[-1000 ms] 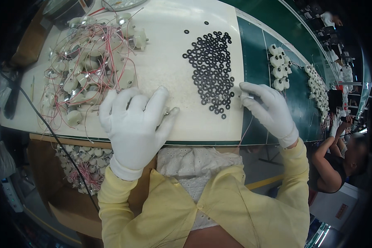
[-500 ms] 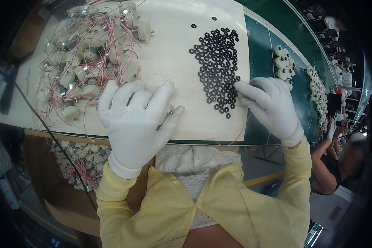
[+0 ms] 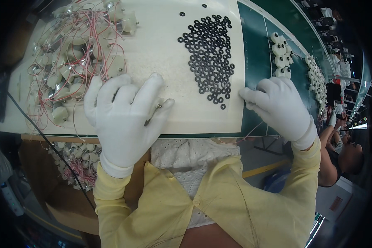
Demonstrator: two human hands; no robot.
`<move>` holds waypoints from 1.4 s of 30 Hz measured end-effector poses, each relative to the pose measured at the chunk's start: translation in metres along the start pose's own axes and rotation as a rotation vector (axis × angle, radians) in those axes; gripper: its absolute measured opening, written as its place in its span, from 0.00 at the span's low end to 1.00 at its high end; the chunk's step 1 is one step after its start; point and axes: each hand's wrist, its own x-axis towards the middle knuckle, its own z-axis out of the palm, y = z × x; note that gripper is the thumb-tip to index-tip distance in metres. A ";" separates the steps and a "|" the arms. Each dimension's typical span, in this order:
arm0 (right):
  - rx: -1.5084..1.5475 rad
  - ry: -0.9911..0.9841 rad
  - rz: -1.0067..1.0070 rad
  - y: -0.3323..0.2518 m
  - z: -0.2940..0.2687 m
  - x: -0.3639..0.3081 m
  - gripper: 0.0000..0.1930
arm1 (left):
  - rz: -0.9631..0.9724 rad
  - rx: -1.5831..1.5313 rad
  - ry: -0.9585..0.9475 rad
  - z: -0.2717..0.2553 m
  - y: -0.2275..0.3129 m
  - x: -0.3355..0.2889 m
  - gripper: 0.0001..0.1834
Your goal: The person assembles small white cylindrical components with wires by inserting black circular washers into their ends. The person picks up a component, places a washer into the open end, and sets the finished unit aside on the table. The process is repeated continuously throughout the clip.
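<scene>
We pinch a small metal-tipped part (image 3: 158,106) between thumb and forefinger of our left hand (image 3: 122,113), beside the piled wired motors (image 3: 73,54). Our right hand (image 3: 284,108) curls near the black rings (image 3: 211,53); we cannot tell whether it holds anything.

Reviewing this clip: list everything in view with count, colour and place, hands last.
Motor-like parts: many, cream and silver, heaped at left
Wires: many, mostly red and pink, tangled over the heap
Black rings: too many to count, black, right of centre
White sheet: one, white, under the rings
Green surface: one, green, right of the sheet
Cream parts: two groups, cream, on the green surface; nearer ones bear black rings
Box: one, brown, below table at left, filled
Cable: one, black, lower left
Co-worker: at least one, dark top, right edge
Shafted part: one, metallic, between left thumb and forefinger
Left grip: one, white-gloved, beside the heap
Right grip: one, white-gloved, over the green surface; contents hidden
</scene>
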 end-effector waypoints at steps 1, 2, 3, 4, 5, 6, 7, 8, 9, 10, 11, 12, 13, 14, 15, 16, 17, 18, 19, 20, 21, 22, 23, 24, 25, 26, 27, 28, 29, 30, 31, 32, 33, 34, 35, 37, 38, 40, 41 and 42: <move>0.000 -0.004 -0.004 -0.001 0.001 0.003 0.11 | 0.003 0.005 -0.007 0.000 0.000 0.000 0.24; -0.007 -0.003 -0.005 0.000 0.001 0.004 0.10 | 0.005 0.001 -0.002 0.000 -0.001 0.000 0.24; 0.032 -0.022 0.004 0.003 0.003 0.004 0.11 | 0.006 -0.003 0.002 0.000 -0.001 -0.001 0.24; 0.071 -0.040 0.013 0.008 0.005 0.003 0.12 | 0.008 -0.006 0.007 0.000 -0.001 -0.002 0.24; 0.106 -0.052 0.020 0.011 0.006 0.002 0.13 | 0.008 -0.006 0.010 0.000 -0.001 -0.001 0.24; 0.138 -0.036 0.043 0.011 0.006 -0.001 0.13 | 0.009 -0.006 0.013 0.000 -0.001 -0.001 0.24; 0.170 -0.020 0.066 0.011 0.005 -0.003 0.14 | 0.010 -0.007 0.016 0.000 -0.001 -0.001 0.24; 0.200 -0.002 0.088 0.013 0.006 -0.005 0.15 | 0.012 -0.008 0.017 0.000 0.000 0.000 0.24; 0.033 0.095 0.097 0.015 0.012 -0.011 0.16 | 0.014 -0.009 0.017 -0.001 0.000 0.000 0.24; -0.135 0.191 0.108 0.016 0.021 -0.018 0.17 | 0.017 -0.012 0.017 -0.002 0.001 0.001 0.23; -0.297 0.283 0.121 0.014 0.027 -0.025 0.18 | 0.017 -0.010 0.014 -0.002 0.001 0.001 0.23; -0.268 0.253 0.123 0.010 0.025 -0.030 0.19 | 0.018 -0.009 0.010 -0.003 0.002 0.001 0.23; -0.238 0.222 0.127 0.003 0.022 -0.037 0.20 | 0.020 -0.008 0.007 -0.003 0.002 0.001 0.23; -0.212 0.190 0.134 -0.003 0.019 -0.045 0.20 | 0.029 -0.009 0.004 -0.003 0.001 0.001 0.23; -0.231 0.150 0.135 -0.009 0.021 -0.058 0.20 | 0.038 -0.008 0.000 -0.002 0.001 0.002 0.23; -0.154 0.106 0.149 -0.012 0.019 -0.066 0.20 | 0.047 -0.008 -0.005 -0.002 0.001 0.002 0.23; -0.075 0.065 0.163 -0.015 0.015 -0.074 0.19 | 0.045 0.005 0.011 0.000 0.001 0.002 0.22; 0.008 0.024 0.178 -0.016 0.009 -0.081 0.18 | 0.044 0.018 0.023 0.000 0.002 0.001 0.22; 0.112 -0.025 0.156 -0.013 0.001 -0.089 0.16 | 0.041 0.031 0.036 0.000 0.002 0.000 0.21; 0.177 0.024 0.146 -0.010 -0.005 -0.094 0.16 | 0.039 0.027 0.021 0.000 0.002 0.000 0.22; 0.241 0.075 0.133 -0.006 -0.010 -0.098 0.16 | 0.035 0.024 0.007 -0.001 0.002 -0.002 0.22; 0.305 0.126 0.117 -0.002 -0.011 -0.101 0.16 | 0.030 0.022 -0.008 -0.002 0.003 -0.002 0.23; 0.256 0.336 0.143 -0.005 -0.004 -0.093 0.18 | 0.034 0.049 -0.026 -0.002 0.006 0.001 0.23; 0.229 0.477 0.254 -0.015 0.005 -0.073 0.19 | 0.037 0.084 -0.042 -0.004 0.010 0.004 0.24; 0.272 0.383 0.338 -0.018 0.009 -0.064 0.20 | 0.039 0.121 -0.056 -0.006 0.011 0.005 0.25; 0.272 0.342 0.370 -0.018 0.015 -0.063 0.21 | 0.046 0.151 -0.051 -0.007 0.013 0.004 0.25; 0.272 0.300 0.405 -0.017 0.021 -0.063 0.21 | 0.056 0.180 -0.040 -0.007 0.015 0.003 0.26; 0.228 0.306 0.394 -0.013 0.033 -0.067 0.22 | 0.067 0.209 -0.030 -0.008 0.016 0.002 0.27; 0.189 0.307 0.374 -0.007 0.040 -0.070 0.22 | 0.077 0.223 -0.046 -0.012 0.017 0.000 0.26; 0.189 0.339 0.381 -0.001 0.039 -0.075 0.22 | 0.074 0.222 -0.050 -0.013 0.016 -0.004 0.25; 0.188 0.370 0.387 0.008 0.035 -0.080 0.21 | 0.072 0.219 -0.053 -0.013 0.015 -0.006 0.24; 0.186 0.401 0.397 0.017 0.032 -0.087 0.20 | 0.072 0.215 -0.057 -0.013 0.013 -0.008 0.23; 0.125 0.426 0.433 0.026 0.026 -0.095 0.21 | 0.072 0.209 -0.076 -0.014 0.013 -0.009 0.23; 0.142 0.464 0.451 0.042 0.028 -0.101 0.21 | 0.079 0.198 -0.069 -0.016 0.013 -0.008 0.23; 0.125 0.454 0.487 0.060 0.034 -0.108 0.22 | 0.083 0.193 -0.064 -0.018 0.013 -0.009 0.23; 0.154 0.455 0.537 0.094 0.047 -0.121 0.23 | 0.086 0.184 -0.072 -0.023 0.011 -0.010 0.25; 0.208 0.465 0.539 0.110 0.056 -0.123 0.24 | 0.075 0.199 -0.061 -0.025 0.011 -0.012 0.25; 0.338 0.435 0.541 0.127 0.067 -0.124 0.29 | 0.062 0.230 -0.035 -0.031 0.011 -0.010 0.26; 0.424 0.460 0.513 0.132 0.072 -0.122 0.30 | 0.048 0.215 -0.017 -0.033 0.009 -0.010 0.26; 0.509 0.485 0.483 0.136 0.076 -0.120 0.31 | 0.036 0.200 0.000 -0.033 0.004 -0.009 0.26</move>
